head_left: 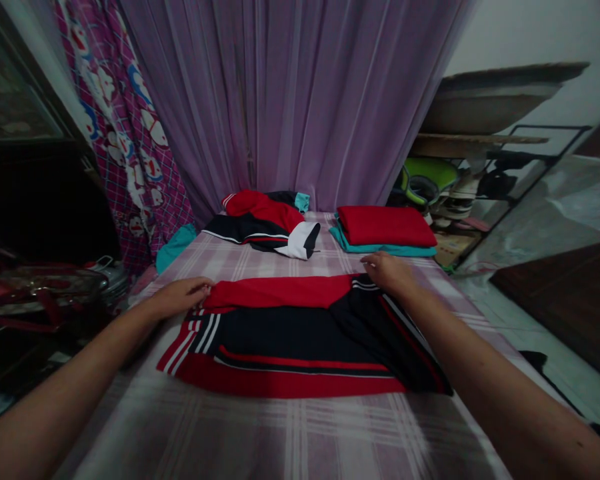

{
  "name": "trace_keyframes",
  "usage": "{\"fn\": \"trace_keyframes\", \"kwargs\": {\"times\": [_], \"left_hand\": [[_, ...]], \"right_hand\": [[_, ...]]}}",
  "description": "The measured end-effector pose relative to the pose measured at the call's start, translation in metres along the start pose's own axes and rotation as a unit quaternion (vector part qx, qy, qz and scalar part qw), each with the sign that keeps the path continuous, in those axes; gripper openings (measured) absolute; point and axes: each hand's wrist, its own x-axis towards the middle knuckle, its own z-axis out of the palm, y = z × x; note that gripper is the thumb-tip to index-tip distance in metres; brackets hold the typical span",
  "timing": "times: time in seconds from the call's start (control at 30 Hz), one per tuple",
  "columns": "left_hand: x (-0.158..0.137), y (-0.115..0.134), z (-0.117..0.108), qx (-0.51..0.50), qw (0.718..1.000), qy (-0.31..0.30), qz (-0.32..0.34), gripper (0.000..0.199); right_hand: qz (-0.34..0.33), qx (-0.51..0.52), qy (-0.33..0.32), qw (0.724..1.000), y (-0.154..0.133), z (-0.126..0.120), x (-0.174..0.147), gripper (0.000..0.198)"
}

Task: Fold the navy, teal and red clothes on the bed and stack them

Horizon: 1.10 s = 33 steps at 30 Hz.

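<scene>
A red and navy track jacket [290, 333] with white stripes lies flat in front of me, its sides folded inward and striped cuffs showing. At its far left corner my left hand [183, 297] is closed, fingertips pinching the red edge. My right hand [391, 272] is at the far right corner by a striped cuff, fingers bent together on the cloth; the exact grip is partly hidden. Beyond the jacket, a second red, navy and white garment [265, 223] lies crumpled. To its right rests a folded red garment [385, 225] on a folded teal one [395, 251].
A checked sheet [280, 440] covers the bed-like surface. Purple curtains [300, 100] hang behind it, with a patterned cloth [125, 147] at left. On the right stands a rack [525, 139] with shoes and a green item [433, 177]. Teal cloth [176, 247] lies at the left edge.
</scene>
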Motion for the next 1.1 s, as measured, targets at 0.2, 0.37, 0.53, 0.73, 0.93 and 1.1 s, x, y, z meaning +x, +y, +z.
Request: {"fn": "trace_keyframes", "kwargs": {"times": [0.2, 0.37, 0.53, 0.73, 0.93, 1.1], "left_hand": [[0.031, 0.013, -0.005, 0.090, 0.995, 0.015, -0.034, 0.052], [0.044, 0.014, 0.003, 0.070, 0.994, -0.077, -0.016, 0.050], [0.041, 0.012, 0.007, 0.125, 0.992, 0.031, -0.001, 0.039], [0.043, 0.018, 0.018, 0.168, 0.978, 0.065, -0.103, 0.048], [0.043, 0.014, 0.025, 0.133, 0.982, 0.132, 0.011, 0.057], [0.031, 0.031, 0.041, 0.051, 0.982, 0.067, 0.170, 0.047]], "right_hand": [[0.024, -0.055, -0.129, 0.990, 0.001, 0.022, 0.005, 0.040], [-0.006, -0.077, -0.139, 0.987, 0.014, 0.026, 0.005, 0.038], [0.031, -0.089, -0.086, 0.992, 0.013, 0.023, 0.006, 0.040], [0.078, -0.074, -0.049, 0.993, 0.009, 0.034, 0.003, 0.043], [0.051, -0.029, -0.035, 0.998, -0.014, 0.014, -0.009, 0.045], [-0.017, 0.032, -0.099, 0.994, -0.034, 0.007, -0.044, 0.062]]}}
